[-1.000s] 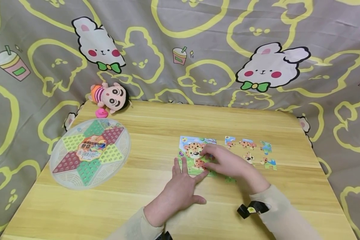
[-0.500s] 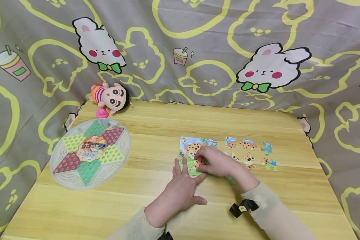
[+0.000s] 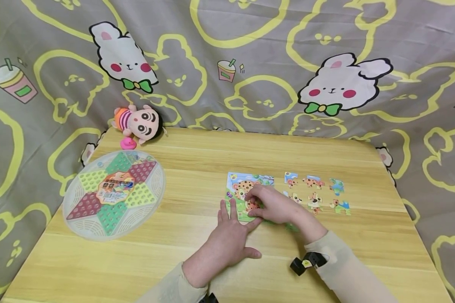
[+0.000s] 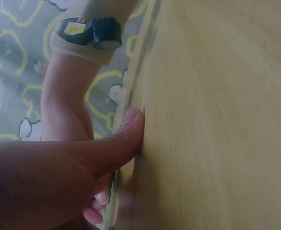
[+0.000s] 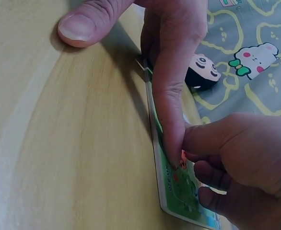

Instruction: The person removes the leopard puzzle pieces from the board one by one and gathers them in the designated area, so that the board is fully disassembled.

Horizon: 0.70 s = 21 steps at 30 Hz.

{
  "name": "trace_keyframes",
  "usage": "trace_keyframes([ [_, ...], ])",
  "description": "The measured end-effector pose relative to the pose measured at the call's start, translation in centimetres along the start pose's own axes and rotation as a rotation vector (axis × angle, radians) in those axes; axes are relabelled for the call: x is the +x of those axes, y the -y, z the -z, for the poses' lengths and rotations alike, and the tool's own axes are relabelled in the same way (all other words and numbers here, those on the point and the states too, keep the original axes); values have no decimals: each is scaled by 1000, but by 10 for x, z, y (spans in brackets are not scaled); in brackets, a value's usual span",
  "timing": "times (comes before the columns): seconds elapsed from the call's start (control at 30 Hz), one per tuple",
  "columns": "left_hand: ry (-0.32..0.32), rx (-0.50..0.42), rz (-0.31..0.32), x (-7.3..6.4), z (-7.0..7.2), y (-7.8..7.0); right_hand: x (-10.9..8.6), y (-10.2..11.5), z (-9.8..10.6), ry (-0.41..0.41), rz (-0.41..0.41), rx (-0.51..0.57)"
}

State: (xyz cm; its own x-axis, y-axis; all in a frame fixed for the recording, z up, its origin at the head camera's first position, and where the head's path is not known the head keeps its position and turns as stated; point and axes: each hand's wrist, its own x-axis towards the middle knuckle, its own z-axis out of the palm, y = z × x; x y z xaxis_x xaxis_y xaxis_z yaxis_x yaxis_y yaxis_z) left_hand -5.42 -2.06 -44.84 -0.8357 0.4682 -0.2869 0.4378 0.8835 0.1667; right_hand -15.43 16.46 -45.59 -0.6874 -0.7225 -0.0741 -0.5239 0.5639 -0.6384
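A jigsaw puzzle board (image 3: 233, 176) with a spotted cartoon leopard lies on the wooden table. My left hand (image 3: 227, 240) is spread flat at its near edge, fingertips on the board and thumb out on the table. In the right wrist view, an index finger of the left hand (image 5: 171, 91) presses on the green part of the board (image 5: 171, 201). My right hand (image 3: 273, 204) is over the board's right half with its fingers bent down and thumb near the left index finger. Whether its fingertips pinch a piece is hidden. The left wrist view shows the left thumb (image 4: 116, 143).
Several loose jigsaw pieces (image 3: 314, 182) lie right of the board, and a green piece (image 3: 291, 227) is partly under the right wrist. On the left sit a round Chinese checkers board (image 3: 113, 195), a plush doll (image 3: 142, 122) and a pink rubber duck (image 3: 128, 143).
My right hand has shifted left across the puzzle board since one second ago, then stayed there for the last half second. The left hand has kept its place.
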Motion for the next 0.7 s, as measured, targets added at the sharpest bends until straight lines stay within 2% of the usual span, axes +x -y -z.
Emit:
trace_keyframes([
  [0.3,10,-4,3,2,-2,0,-1,-3,0,-7,32,37],
  [0.7,15,-22,5,2,-1,1,-4,-2,4,42,24,125],
])
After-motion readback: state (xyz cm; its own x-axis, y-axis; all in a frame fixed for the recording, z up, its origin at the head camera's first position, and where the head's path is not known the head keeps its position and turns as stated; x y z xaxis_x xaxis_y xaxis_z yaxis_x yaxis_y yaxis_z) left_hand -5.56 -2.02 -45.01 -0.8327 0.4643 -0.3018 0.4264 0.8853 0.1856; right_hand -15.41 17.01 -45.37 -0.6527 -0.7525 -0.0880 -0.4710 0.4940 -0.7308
